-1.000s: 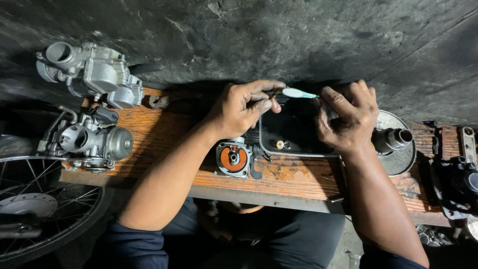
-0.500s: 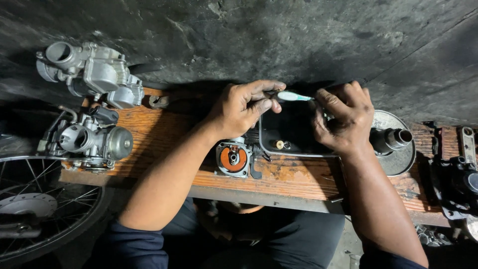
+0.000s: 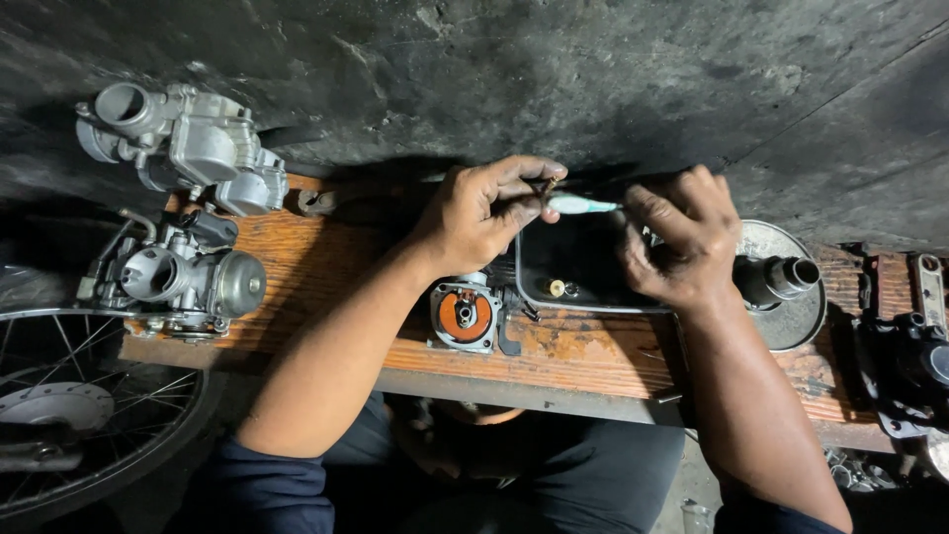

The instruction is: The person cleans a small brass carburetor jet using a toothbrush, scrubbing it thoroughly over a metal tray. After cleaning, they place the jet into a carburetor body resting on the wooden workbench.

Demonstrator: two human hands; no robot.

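My left hand (image 3: 489, 210) pinches a small dark metal part (image 3: 543, 187) between thumb and fingers, above a dark metal tray (image 3: 583, 259). My right hand (image 3: 682, 237) grips a toothbrush (image 3: 583, 205) with a pale blue-white head, its bristles touching the small part. Both hands hover over the tray, which rests on a worn orange wooden bench (image 3: 583, 351). A small brass piece (image 3: 557, 288) lies inside the tray. A carburetor part with an orange round face (image 3: 465, 316) lies just in front of my left wrist.
Two grey carburetors (image 3: 188, 148) (image 3: 183, 277) sit at the bench's left end. A round metal disc with a dark cylinder (image 3: 786, 282) lies to the right, with a black engine part (image 3: 909, 366) beyond it. A spoked wheel (image 3: 69, 415) stands lower left. A dark rough wall is behind.
My right hand has shifted slightly, working the toothbrush head against the small part. My left hand stays in nearly the same place.
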